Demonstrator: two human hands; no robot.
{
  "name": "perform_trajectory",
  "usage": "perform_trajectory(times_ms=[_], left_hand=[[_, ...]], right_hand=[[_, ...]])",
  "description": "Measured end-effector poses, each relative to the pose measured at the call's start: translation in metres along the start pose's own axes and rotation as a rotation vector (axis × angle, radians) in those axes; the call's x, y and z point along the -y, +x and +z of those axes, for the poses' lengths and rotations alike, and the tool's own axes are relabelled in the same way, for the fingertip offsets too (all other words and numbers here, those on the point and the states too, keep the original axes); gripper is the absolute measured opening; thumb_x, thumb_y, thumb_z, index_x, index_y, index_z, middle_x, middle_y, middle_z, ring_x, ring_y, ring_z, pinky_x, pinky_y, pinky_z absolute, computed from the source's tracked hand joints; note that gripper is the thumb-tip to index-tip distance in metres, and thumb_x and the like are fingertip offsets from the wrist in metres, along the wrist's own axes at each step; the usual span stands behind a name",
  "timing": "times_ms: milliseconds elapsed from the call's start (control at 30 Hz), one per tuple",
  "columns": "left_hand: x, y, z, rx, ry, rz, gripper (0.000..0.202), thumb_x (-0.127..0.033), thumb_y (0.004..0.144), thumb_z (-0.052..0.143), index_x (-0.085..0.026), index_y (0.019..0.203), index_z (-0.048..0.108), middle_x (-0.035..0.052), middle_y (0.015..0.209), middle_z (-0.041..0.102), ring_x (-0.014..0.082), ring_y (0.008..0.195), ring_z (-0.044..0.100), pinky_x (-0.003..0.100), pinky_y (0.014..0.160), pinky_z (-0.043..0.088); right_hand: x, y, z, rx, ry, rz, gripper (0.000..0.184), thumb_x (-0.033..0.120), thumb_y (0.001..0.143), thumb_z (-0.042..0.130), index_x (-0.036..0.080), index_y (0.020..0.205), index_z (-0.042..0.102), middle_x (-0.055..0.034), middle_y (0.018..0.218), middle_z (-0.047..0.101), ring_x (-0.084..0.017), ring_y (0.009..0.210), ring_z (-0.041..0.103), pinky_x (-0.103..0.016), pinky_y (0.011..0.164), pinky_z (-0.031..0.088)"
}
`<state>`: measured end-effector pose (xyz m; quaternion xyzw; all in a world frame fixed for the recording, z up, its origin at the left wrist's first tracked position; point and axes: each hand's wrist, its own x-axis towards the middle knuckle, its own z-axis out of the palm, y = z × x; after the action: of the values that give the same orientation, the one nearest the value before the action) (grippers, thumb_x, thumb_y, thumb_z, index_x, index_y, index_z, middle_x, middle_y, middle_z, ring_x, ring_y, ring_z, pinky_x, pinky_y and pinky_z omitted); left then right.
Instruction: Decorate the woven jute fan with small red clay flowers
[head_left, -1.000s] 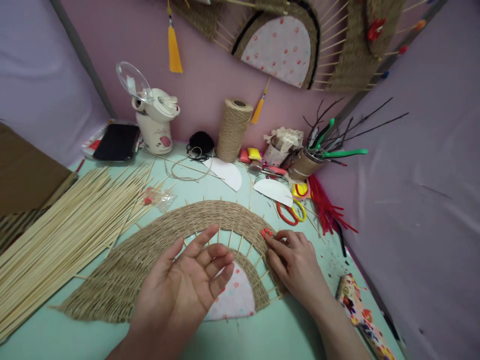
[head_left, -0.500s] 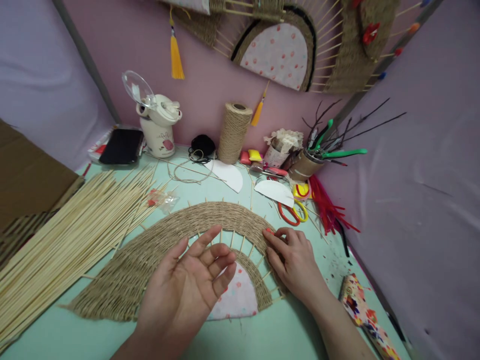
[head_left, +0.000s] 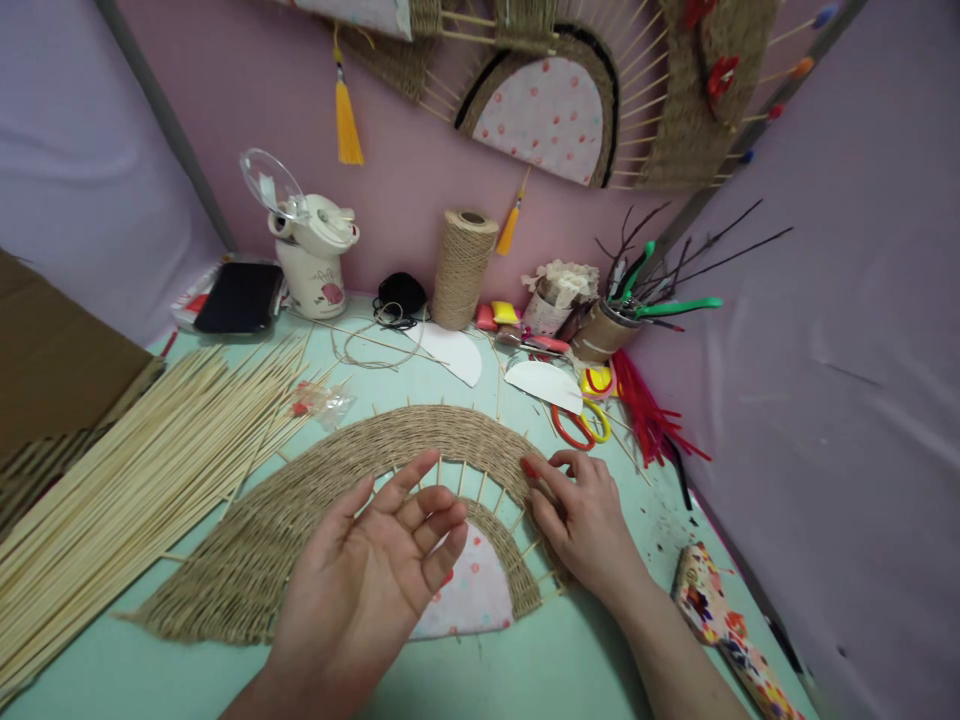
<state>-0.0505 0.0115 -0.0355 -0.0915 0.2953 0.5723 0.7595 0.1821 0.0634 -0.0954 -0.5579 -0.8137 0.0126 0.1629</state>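
Right hand [head_left: 581, 520] now over red pieces [head_left: 529, 466]

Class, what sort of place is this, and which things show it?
Probably a handicraft workbench: a half-woven straw fan, a heap of bamboo sticks, a twine spool and scissors.

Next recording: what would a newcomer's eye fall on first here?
The half-round woven fan lying at centre, with the open left hand hovering palm-up over it and the right hand touching a small red piece on its right side. A big heap of bamboo sticks fills the left; a twine spool stands at the back wall.
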Motion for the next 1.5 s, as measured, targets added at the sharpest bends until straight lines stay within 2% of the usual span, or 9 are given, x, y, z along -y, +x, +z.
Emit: perform_trajectory(times_ms=[100,400,500,700,900,1067,1200,1367,1500], left_hand=[[0.000,0.000,0.000,0.010,0.010,-0.003,0.034,-0.026,0.090,0.048,-0.015,0.119,0.062,0.0118,0.082,0.068,0.0215,0.077,0.071,0.035,0.073,0.060],[-0.001,-0.001,-0.002,0.058,0.028,-0.004,0.034,-0.026,0.090,0.051,-0.014,0.119,0.063,0.0118,0.085,0.069,0.0209,0.080,0.071,0.034,0.076,0.060],[-0.001,-0.002,-0.002,0.058,0.035,0.001,0.034,-0.027,0.090,0.051,-0.014,0.118,0.064,0.0113,0.085,0.068,0.0203,0.081,0.071,0.033,0.076,0.060],[-0.001,-0.003,0.001,0.061,0.041,0.004,0.032,-0.027,0.090,0.050,-0.015,0.116,0.065,0.0108,0.085,0.068,0.0199,0.081,0.070,0.033,0.076,0.060],[-0.001,-0.003,0.001,0.065,0.057,0.017,0.033,-0.028,0.091,0.049,-0.015,0.118,0.064,0.0108,0.086,0.068,0.0202,0.082,0.070,0.033,0.076,0.059],[-0.003,-0.003,0.001,0.069,0.054,0.030,0.035,-0.027,0.091,0.048,-0.016,0.120,0.063,0.0102,0.086,0.068,0.0200,0.083,0.070,0.033,0.077,0.059],[-0.003,-0.004,0.001,0.084,0.059,0.039,0.035,-0.029,0.090,0.049,-0.016,0.120,0.063,0.0098,0.086,0.068,0.0199,0.083,0.070,0.033,0.077,0.059],[-0.004,-0.004,0.002,0.079,0.067,0.051,0.035,-0.028,0.090,0.049,-0.016,0.119,0.063,0.0102,0.086,0.068,0.0201,0.083,0.070,0.033,0.076,0.060],[-0.003,-0.005,0.003,0.071,0.074,0.052,0.035,-0.027,0.090,0.048,-0.015,0.119,0.063,0.0104,0.085,0.068,0.0202,0.082,0.070,0.033,0.075,0.060]], right_hand=[[-0.003,-0.001,0.000,-0.047,-0.006,0.044,0.039,0.029,0.092,0.049,0.026,0.130,0.060,-0.0098,0.109,0.054,-0.026,0.098,0.048,-0.042,0.083,0.044],[-0.005,-0.001,0.002,-0.003,-0.031,0.084,0.033,0.033,0.093,0.048,0.028,0.121,0.065,-0.0089,0.108,0.057,-0.026,0.099,0.049,-0.043,0.083,0.044],[-0.003,-0.001,0.000,-0.011,-0.024,0.104,0.037,0.032,0.093,0.049,0.026,0.127,0.061,-0.0102,0.113,0.056,-0.027,0.102,0.048,-0.045,0.085,0.043],[-0.001,0.000,0.000,0.033,-0.015,0.059,0.037,0.032,0.094,0.048,0.027,0.128,0.061,-0.0095,0.112,0.057,-0.026,0.102,0.047,-0.041,0.085,0.042],[0.000,0.000,-0.001,-0.009,-0.030,0.063,0.036,0.031,0.093,0.048,0.028,0.127,0.062,-0.0097,0.115,0.056,-0.026,0.103,0.047,-0.042,0.086,0.042],[0.001,0.000,-0.003,0.040,-0.057,0.061,0.037,0.034,0.094,0.048,0.028,0.128,0.062,-0.0098,0.116,0.058,-0.027,0.104,0.047,-0.042,0.086,0.043],[0.001,-0.002,-0.007,0.004,-0.071,0.053,0.037,0.034,0.094,0.048,0.029,0.128,0.061,-0.0100,0.118,0.057,-0.027,0.106,0.047,-0.042,0.085,0.043],[0.005,-0.007,-0.015,-0.027,-0.065,0.043,0.031,0.032,0.094,0.049,0.031,0.119,0.068,-0.0088,0.117,0.058,-0.027,0.106,0.045,-0.043,0.085,0.040],[0.007,-0.008,-0.018,0.003,-0.073,0.024,0.028,0.033,0.094,0.051,0.031,0.114,0.070,-0.0075,0.119,0.058,-0.027,0.106,0.044,-0.042,0.085,0.039]])
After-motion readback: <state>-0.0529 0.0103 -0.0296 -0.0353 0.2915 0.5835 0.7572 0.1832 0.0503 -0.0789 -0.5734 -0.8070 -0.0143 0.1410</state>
